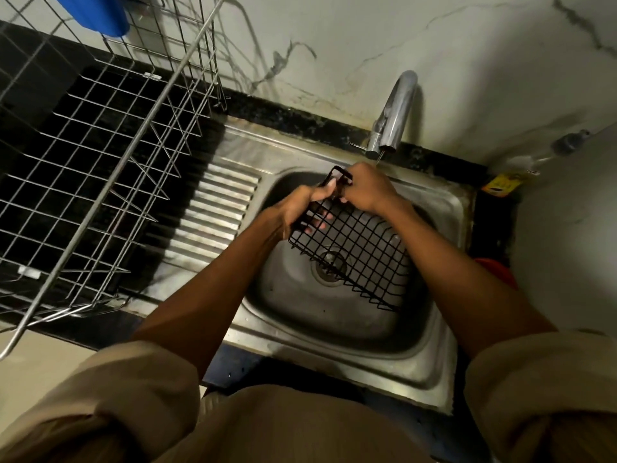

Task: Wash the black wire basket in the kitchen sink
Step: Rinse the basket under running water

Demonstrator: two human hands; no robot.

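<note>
A: Black basket (354,248) is held over the sink (430,362), tilted, far corner up near the tap (395,111), lower edge down over the drain (329,265).

B: Hands?

A: Both at the raised far-left end. Left hand (300,208) wraps the left edge, fingers curled through the mesh, fingertips showing inside the grid. Right hand (365,188) is closed on the rim, just beside the small wire loop at the top corner. The two hands nearly touch.

B: Basket touching the sink bottom?

A: Can't tell. Lower edge sits close above the basin, contact not visible.

B: Water on?

A: Thin stream below the spout, right behind the right hand. Hard to judge more, it's small.

B: Around it?

A: Steel drainboard (217,208) left of the basin. Big silver wire rack (100,155) on the dark bench (110,309) further left, with a blue thing (96,11) at its top edge. Marbled wall (467,45) behind. Yellow-labelled item (500,184) on the bench right of the sink, red object (497,272) partly hidden behind the right forearm. Beige sleeves (133,396) rolled to the elbows.
</note>
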